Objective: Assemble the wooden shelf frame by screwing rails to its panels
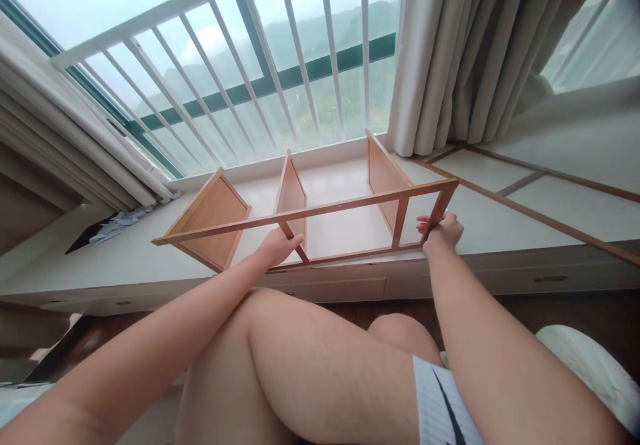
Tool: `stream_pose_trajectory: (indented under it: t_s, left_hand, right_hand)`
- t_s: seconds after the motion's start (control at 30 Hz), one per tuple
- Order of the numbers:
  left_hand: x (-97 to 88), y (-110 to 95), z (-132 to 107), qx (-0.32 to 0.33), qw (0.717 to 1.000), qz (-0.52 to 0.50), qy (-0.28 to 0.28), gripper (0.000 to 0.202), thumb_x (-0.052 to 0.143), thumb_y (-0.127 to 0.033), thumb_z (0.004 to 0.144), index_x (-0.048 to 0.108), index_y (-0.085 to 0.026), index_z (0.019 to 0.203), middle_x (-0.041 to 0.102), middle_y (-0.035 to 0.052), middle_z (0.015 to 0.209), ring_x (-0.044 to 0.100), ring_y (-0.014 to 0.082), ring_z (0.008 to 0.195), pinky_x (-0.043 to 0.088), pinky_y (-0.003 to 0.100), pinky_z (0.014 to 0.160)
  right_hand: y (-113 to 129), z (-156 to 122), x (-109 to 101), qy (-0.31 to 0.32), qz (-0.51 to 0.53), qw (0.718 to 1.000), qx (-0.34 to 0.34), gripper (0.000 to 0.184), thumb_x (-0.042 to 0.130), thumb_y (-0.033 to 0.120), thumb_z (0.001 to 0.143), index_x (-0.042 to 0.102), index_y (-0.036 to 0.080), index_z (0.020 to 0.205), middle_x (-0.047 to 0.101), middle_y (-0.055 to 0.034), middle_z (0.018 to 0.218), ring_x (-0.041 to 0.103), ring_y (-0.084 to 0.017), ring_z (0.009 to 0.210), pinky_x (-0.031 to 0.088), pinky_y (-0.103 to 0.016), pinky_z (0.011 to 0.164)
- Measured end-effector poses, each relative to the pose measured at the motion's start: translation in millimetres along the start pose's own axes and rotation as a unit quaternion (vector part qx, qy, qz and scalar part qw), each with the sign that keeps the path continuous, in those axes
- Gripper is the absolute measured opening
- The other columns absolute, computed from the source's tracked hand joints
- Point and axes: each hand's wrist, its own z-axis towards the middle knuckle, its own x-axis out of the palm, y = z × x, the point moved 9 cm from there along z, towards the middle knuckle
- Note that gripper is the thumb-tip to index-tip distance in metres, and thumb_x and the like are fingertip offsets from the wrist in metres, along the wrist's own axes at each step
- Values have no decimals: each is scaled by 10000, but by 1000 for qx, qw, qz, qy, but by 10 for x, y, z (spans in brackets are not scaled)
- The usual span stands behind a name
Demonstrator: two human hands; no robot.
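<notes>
Bent legs (310,365) sit nearest, below both hands. The left hand (277,248) closes around the middle strut (303,254) of a wooden frame (340,205); the right hand (447,230) curls around its end strut (441,204). The frame spans the grip and runs leftward past it, panels (387,180) reaching away over the white ledge (130,268). Steadying seems in hand; shifting it would call for even lifting.

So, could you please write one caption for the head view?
Left hand and right hand grip a wooden frame on a white ledge by a barred window.
</notes>
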Motion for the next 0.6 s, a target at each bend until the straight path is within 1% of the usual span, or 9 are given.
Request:
stream_pose_trajectory:
  t_s: [0.07,0.13,0.27,0.37,0.43,0.5,0.57,0.6]
  left_hand:
    - [-10,32,-11,-2,1000,1,-2,318,460,-449,819,599,-180,722,665,54,821,590,214,779,432,299,676]
    - [-23,52,-27,-4,1000,4,0,310,453,-424,818,613,-172,739,662,61,803,589,214,762,440,300,671]
    - [-33,41,-42,7,1000,9,14,316,452,-417,826,640,-167,780,672,72,823,600,225,794,456,304,701]
    - [-8,56,-45,25,999,9,35,354,469,-477,826,664,-183,811,681,73,881,607,236,847,458,310,743]
    - [98,83,-62,61,994,38,87,379,516,-529,795,676,-199,890,675,76,966,604,242,902,455,308,775]
    - [252,166,-103,96,979,87,158,451,605,-548,723,656,-204,1011,652,87,1052,596,249,952,453,304,796]
    - [377,311,-143,110,963,126,210,547,683,-514,647,618,-201,1091,641,92,1077,593,252,964,455,301,791]
    - [413,390,-152,108,959,135,223,556,709,-484,615,614,-201,1085,645,87,1063,594,251,954,457,299,783]
  right_hand:
    - [-16,-14,1,3,-2,1000,-4,164,395,276,824,478,196,708,558,18,452,454,-116,292,334,-198,270]
    - [-29,-28,11,5,-3,1000,-5,168,416,283,817,470,202,681,514,38,413,424,-109,280,313,-194,259]
    - [-44,-54,19,10,-6,1000,-2,160,409,261,802,456,211,659,481,50,394,423,-111,287,325,-198,259]
    - [-59,-69,-16,6,-18,1000,-2,151,410,252,796,454,216,656,468,50,390,445,-125,294,337,-208,256]
    - [-71,-83,-59,-3,-30,1000,-2,148,424,255,795,455,219,655,459,49,389,465,-137,301,332,-211,248]
    - [-72,-105,-108,-16,-44,999,-4,153,441,265,798,458,221,652,455,48,391,474,-144,301,321,-212,237]
    - [-61,-136,-155,-31,-58,998,-6,164,444,278,804,467,221,651,448,48,389,474,-150,292,316,-218,228]
    - [-51,-155,-177,-39,-64,997,-8,171,437,282,808,472,221,652,444,48,385,473,-154,286,313,-222,224]
